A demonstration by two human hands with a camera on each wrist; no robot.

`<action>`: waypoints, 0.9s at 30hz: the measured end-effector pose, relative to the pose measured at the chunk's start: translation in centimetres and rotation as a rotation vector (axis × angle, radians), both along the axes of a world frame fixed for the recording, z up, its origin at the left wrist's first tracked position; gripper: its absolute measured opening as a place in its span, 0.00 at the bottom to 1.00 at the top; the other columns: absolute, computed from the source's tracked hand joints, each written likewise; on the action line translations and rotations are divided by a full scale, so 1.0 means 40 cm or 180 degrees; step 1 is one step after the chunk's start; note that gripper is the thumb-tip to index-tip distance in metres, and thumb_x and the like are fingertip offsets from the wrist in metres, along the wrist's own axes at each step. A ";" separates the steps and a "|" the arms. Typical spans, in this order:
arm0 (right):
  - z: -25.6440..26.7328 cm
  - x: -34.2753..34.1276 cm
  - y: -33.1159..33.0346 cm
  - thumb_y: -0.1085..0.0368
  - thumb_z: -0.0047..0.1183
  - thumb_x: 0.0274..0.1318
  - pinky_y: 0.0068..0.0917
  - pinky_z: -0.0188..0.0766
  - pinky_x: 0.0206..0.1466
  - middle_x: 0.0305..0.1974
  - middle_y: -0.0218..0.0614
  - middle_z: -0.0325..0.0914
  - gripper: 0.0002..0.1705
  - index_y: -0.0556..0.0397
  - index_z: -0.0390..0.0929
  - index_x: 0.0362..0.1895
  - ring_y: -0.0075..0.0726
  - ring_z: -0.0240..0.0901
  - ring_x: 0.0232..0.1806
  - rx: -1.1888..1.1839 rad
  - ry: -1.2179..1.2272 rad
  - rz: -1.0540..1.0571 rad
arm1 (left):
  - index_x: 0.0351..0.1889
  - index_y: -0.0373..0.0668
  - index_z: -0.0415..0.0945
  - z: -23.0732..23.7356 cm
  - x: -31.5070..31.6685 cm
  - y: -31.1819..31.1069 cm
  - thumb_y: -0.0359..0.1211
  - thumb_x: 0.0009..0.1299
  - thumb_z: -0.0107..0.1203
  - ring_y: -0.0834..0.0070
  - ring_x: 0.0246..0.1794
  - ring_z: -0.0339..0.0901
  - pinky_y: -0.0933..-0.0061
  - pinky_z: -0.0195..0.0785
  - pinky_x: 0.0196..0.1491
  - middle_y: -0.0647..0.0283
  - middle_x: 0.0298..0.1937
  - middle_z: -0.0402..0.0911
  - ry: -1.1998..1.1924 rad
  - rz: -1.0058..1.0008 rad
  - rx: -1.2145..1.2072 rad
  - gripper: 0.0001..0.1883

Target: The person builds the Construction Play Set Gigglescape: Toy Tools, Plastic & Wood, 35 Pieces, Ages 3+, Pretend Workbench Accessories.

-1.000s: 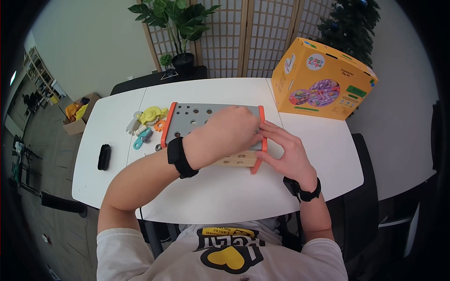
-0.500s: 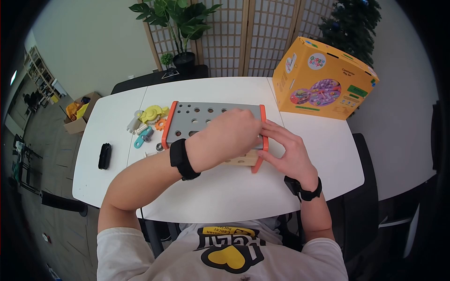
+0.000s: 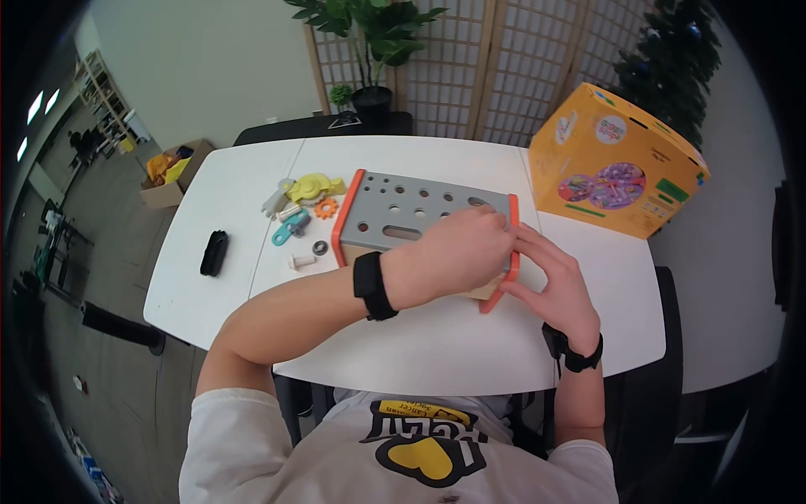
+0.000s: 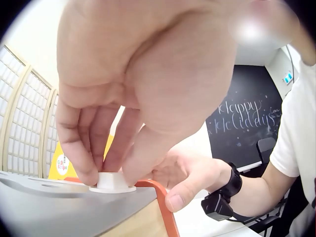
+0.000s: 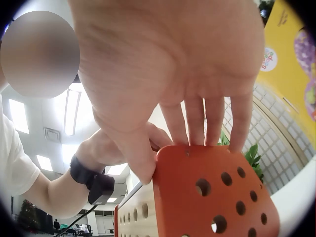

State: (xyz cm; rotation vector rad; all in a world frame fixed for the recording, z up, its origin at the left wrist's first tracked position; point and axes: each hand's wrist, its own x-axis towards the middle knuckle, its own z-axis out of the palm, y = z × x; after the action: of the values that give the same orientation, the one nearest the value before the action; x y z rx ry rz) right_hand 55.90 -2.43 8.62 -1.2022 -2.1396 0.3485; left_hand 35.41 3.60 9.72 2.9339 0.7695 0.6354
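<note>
A toy workbench point(image 3: 403, 231) with a grey, holed top and orange ends stands on the white table. My left hand point(image 3: 466, 252) reaches across it, fingertips pinching a white flanged plastic piece point(image 4: 112, 182) at the grey top near the right end. Anything below its flange is hidden. My right hand point(image 3: 561, 290) rests against the orange end panel point(image 5: 212, 192), its straight fingers along the top edge and its thumb point(image 5: 140, 168) at the front corner.
Left of the workbench lie yellow parts point(image 3: 315, 187), an orange gear point(image 3: 327, 208), a teal piece point(image 3: 290, 228), a dark ring point(image 3: 320, 248) and a white bolt point(image 3: 302, 262). A black case point(image 3: 214, 254) lies farther left. A large yellow box point(image 3: 617, 168) stands at the back right.
The head view has shifted, so the table scene appears farther right and turned slightly. Both hands keep their places at the workbench's right end. The white bolt left of the workbench shows more fully.
</note>
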 end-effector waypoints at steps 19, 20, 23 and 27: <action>-0.047 -0.005 -0.017 0.61 0.81 0.25 0.39 0.77 0.54 0.54 0.40 0.79 0.38 0.56 0.82 0.48 0.50 0.80 0.53 0.0558 -0.0164 -0.0386 | 0.46 0.35 0.86 -0.055 -0.574 0.063 0.33 0.68 0.64 0.57 0.42 0.85 0.61 0.78 0.48 0.52 0.42 0.88 -0.0658 0.2585 -0.0435 0.12; -0.050 -0.007 -0.017 0.61 0.81 0.26 0.39 0.77 0.54 0.54 0.41 0.79 0.38 0.56 0.81 0.48 0.51 0.80 0.53 0.0577 -0.0166 -0.0386 | 0.46 0.36 0.86 -0.082 -0.597 0.070 0.33 0.67 0.65 0.57 0.42 0.85 0.61 0.78 0.48 0.52 0.42 0.88 -0.0468 0.2722 -0.0592 0.13; -0.051 -0.009 -0.016 0.61 0.81 0.28 0.39 0.76 0.54 0.54 0.42 0.78 0.37 0.57 0.80 0.48 0.51 0.79 0.53 0.0581 -0.0179 -0.0352 | 0.45 0.36 0.86 -0.155 -0.642 0.085 0.33 0.65 0.67 0.57 0.43 0.85 0.61 0.78 0.49 0.52 0.42 0.88 -0.0029 0.2985 -0.0952 0.13; -0.048 -0.007 -0.017 0.62 0.79 0.34 0.40 0.76 0.55 0.55 0.43 0.77 0.34 0.58 0.80 0.49 0.51 0.78 0.54 0.0516 -0.0174 -0.0299 | 0.45 0.39 0.87 -0.228 -0.663 0.099 0.31 0.62 0.68 0.56 0.43 0.85 0.60 0.78 0.50 0.51 0.42 0.88 0.0064 0.3049 -0.0948 0.14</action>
State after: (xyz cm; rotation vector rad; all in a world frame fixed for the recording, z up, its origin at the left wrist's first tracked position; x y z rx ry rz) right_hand 55.60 -3.10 6.70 -1.2255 -2.1045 0.1001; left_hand 8.88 7.57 0.59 2.1672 2.0669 0.4393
